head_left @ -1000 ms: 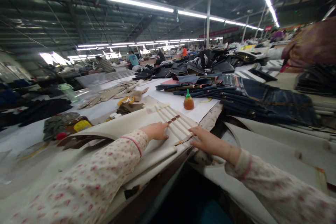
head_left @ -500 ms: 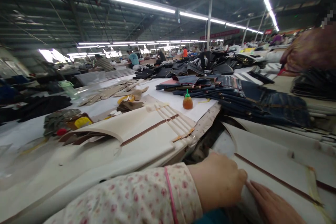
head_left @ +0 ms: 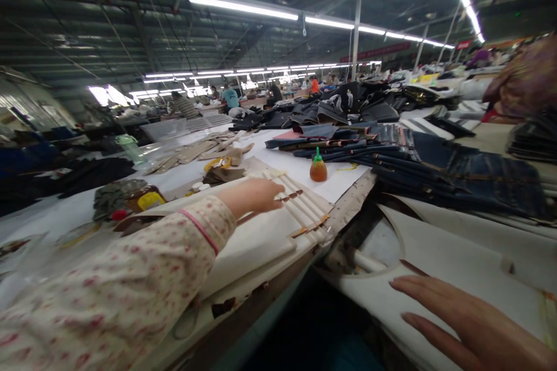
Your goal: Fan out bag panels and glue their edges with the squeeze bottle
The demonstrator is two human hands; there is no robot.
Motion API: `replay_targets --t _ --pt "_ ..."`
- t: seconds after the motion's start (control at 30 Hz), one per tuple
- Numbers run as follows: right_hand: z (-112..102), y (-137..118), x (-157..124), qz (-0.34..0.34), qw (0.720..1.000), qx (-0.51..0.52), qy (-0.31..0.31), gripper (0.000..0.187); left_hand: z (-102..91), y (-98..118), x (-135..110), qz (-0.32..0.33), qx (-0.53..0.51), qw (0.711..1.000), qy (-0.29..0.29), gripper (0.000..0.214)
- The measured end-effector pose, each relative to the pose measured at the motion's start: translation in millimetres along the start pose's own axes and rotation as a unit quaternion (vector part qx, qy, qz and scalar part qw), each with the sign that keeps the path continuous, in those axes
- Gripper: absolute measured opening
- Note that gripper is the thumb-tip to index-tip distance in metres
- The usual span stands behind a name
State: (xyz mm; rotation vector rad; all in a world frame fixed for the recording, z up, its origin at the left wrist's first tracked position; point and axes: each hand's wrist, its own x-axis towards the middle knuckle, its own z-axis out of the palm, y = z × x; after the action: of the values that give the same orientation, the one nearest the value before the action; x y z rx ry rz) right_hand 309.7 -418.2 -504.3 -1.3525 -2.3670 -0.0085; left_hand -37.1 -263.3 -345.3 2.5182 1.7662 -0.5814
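My left hand (head_left: 257, 195) reaches across a cream sheet panel (head_left: 255, 249) with raised strips and narrow brown slots. Its fingers bend down at the strips, slightly blurred, and I cannot make out whether they pinch anything. Just beyond stands a small squeeze bottle (head_left: 318, 170) of orange-brown liquid with a green nozzle. At the lower right my right hand (head_left: 474, 316) is open, fingers stretched out and nothing in them. It is over or on another white sheet panel (head_left: 435, 243) with a curved edge and a brown slot; contact is unclear.
Dark blue denim pieces (head_left: 383, 153) lie stacked behind the bottle, with a black garment heap (head_left: 322, 107) farther back. Yellow tape (head_left: 217, 163), beige fabric pieces (head_left: 191, 153) and a yellow-labelled jar (head_left: 145, 198) are on the left. A dark gap separates the two work surfaces. Other people work beyond.
My left hand has left the right-hand panel and moved up and left onto the cream panel. My right hand's fingers now show stretched out over the right panel. The view has shifted slightly.
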Motion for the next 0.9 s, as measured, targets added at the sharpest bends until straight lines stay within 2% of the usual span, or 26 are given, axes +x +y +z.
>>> replay_targets --t 0.1,0.2,0.33,0.47,0.57,0.7,0.9 --pt "-31 -27 72 -0.029 0.991 0.109 -0.073 0.034 22.7 -72 24 -0.122 0.007 0.992 -0.002 0.052" --pt "-31 -42 146 -0.034 0.974 0.185 -0.130 0.033 47.7 -119 34 -0.210 -0.004 0.978 -0.002 0.050" --pt "11 -45 232 0.012 0.963 0.217 -0.161 0.029 74.2 -144 39 -0.254 -0.026 0.967 0.005 0.044" --pt "56 -57 292 0.035 0.972 0.178 -0.152 0.030 88.1 -154 49 -0.266 -0.047 0.963 0.022 0.039" --pt "78 -69 313 0.043 0.977 0.150 -0.144 0.034 93.5 -159 58 -0.258 -0.063 0.964 0.022 0.043" --pt "98 -76 316 0.042 0.980 0.124 -0.150 0.034 96.8 -161 63 -0.242 -0.068 0.968 0.012 0.044" --pt "106 -71 314 0.054 0.980 0.106 -0.159 0.035 91.5 -157 59 -0.229 -0.085 0.970 -0.008 0.034"
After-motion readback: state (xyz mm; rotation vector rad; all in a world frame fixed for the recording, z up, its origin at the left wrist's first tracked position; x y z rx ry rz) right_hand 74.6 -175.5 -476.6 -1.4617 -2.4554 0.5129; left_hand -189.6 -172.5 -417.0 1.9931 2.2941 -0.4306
